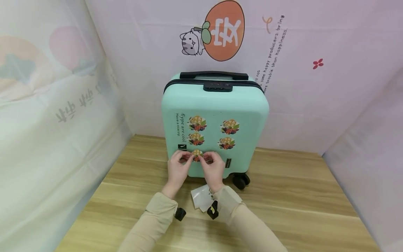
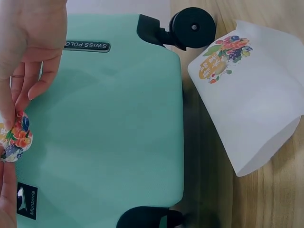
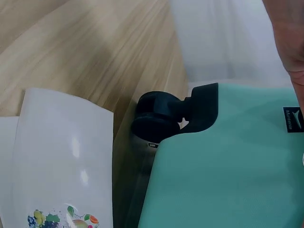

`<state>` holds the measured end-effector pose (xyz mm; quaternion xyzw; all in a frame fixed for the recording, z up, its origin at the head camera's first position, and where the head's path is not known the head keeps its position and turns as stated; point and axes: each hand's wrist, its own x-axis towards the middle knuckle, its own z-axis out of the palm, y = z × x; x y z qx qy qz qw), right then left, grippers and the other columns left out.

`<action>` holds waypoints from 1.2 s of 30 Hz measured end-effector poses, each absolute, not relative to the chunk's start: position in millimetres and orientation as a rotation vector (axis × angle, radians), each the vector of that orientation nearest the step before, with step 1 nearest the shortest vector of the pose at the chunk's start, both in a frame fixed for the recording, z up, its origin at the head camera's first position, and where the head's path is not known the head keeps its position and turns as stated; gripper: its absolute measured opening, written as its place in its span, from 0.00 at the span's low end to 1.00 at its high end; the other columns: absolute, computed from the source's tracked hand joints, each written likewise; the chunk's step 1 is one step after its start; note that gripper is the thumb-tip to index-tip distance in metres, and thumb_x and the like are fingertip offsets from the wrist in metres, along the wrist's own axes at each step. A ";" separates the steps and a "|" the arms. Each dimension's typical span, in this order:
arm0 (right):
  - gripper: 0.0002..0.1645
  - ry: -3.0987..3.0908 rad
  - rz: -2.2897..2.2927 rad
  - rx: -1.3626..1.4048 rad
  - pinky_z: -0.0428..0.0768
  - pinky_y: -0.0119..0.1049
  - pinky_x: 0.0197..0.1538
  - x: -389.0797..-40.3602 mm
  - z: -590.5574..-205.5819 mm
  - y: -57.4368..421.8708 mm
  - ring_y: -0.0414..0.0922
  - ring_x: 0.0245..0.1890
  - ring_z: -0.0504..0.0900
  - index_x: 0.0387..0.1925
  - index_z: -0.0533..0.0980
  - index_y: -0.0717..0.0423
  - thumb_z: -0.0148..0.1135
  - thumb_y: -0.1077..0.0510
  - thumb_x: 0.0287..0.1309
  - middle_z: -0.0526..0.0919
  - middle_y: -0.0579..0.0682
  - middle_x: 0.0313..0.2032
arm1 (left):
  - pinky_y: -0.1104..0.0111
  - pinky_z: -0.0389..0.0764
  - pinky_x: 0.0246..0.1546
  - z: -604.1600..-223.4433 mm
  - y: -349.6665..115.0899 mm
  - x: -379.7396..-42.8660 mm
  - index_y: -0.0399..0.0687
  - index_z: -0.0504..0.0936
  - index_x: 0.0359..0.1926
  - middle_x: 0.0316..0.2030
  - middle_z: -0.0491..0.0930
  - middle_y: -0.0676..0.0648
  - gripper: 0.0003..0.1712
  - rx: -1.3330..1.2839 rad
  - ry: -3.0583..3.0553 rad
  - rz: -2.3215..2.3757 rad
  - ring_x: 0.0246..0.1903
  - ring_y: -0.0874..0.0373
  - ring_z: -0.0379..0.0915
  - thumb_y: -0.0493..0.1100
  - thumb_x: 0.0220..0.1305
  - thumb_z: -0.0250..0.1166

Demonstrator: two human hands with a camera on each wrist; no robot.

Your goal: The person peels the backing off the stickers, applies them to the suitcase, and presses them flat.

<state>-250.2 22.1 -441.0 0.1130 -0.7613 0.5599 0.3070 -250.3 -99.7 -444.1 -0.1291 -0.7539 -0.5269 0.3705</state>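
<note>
A mint-green suitcase [image 1: 214, 105] stands upright, with several round fruit stickers on its front, two of them in the right column [image 1: 230, 126]. Low on the left of that front, both hands hold one fruit sticker [image 1: 197, 153] between them. My left hand [image 1: 179, 168] pinches its left edge with thumb and fingertips. At the opposite edge, my right hand [image 1: 213, 168] pinches it the same way. The left wrist view shows this sticker [image 2: 20, 135] close against the suitcase front, partly covered by fingertips. Only part of the left hand [image 3: 289, 42] enters the right wrist view.
White sticker backing paper [image 1: 201, 197] lies on the wooden table [image 1: 296, 196] in front of the suitcase, between the forearms. Fruit prints [image 2: 225, 57] show on the paper. A black caster wheel [image 1: 240, 181] juts out at the suitcase's lower right. Printed cloth [image 1: 315, 105] hangs behind.
</note>
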 end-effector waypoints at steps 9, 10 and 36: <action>0.05 -1.979 1.392 0.320 0.82 0.36 0.32 -253.1 -445.2 19.1 0.47 0.28 0.81 0.30 0.80 0.60 0.68 0.61 0.54 0.81 0.54 0.29 | 0.68 0.82 0.31 -446.3 -97.8 -253.3 0.34 0.83 0.30 0.28 0.80 0.41 0.02 -0.318 -1.883 -1.360 0.28 0.51 0.78 0.32 0.55 0.68; 0.05 -1.978 1.385 0.325 0.82 0.35 0.32 -253.4 -446.1 19.0 0.47 0.28 0.81 0.30 0.80 0.60 0.68 0.61 0.54 0.81 0.54 0.29 | 0.68 0.83 0.31 -447.0 -97.7 -253.5 0.34 0.83 0.29 0.28 0.80 0.41 0.02 -0.314 -1.874 -1.369 0.28 0.51 0.78 0.31 0.54 0.68; 0.07 -1.955 1.174 0.334 0.82 0.38 0.30 -260.0 -453.5 19.0 0.45 0.25 0.82 0.24 0.81 0.58 0.71 0.59 0.49 0.83 0.52 0.25 | 0.66 0.82 0.29 -448.3 -92.1 -253.8 0.34 0.84 0.27 0.27 0.81 0.40 0.02 -0.193 -1.841 -1.445 0.26 0.49 0.79 0.30 0.51 0.69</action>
